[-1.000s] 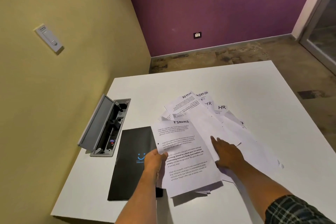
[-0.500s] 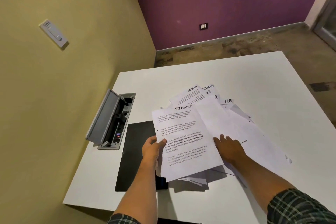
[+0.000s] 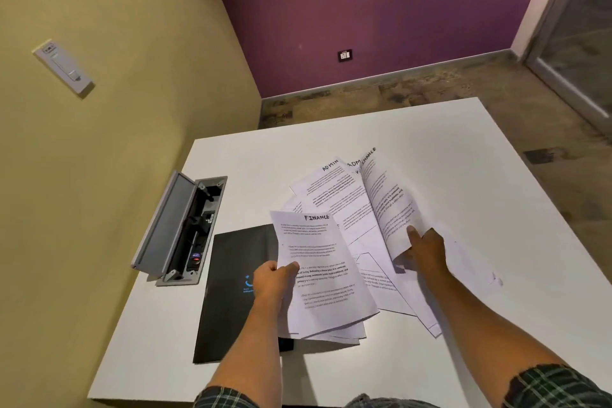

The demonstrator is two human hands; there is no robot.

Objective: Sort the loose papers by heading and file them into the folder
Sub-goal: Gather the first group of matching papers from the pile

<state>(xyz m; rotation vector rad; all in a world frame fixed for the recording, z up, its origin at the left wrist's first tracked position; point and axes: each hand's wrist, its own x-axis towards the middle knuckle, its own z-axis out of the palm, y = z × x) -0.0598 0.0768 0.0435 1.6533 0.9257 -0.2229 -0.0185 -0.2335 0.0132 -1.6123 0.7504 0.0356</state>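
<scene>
My left hand point(image 3: 273, 278) grips a small stack of sheets, the top one headed FINANCE point(image 3: 323, 272), just above the table. My right hand point(image 3: 425, 247) pinches the lower edge of another FINANCE sheet point(image 3: 385, 205) and holds it tilted up off the pile. Under it lies the spread of loose papers point(image 3: 337, 195); two of them show ADMIN headings. A black folder point(image 3: 231, 291) with a blue logo lies shut on the table to the left, partly under my left hand and its sheets.
The white table point(image 3: 463, 182) stands against a yellow wall on the left. An open grey cable box point(image 3: 180, 228) is set into the tabletop beside the folder. Bare floor lies beyond the far edge, with a glass door at the right.
My right hand was lying flat on the pile; it has now picked up a second FINANCE sheet and raised it. The left hand's stack has shifted slightly.
</scene>
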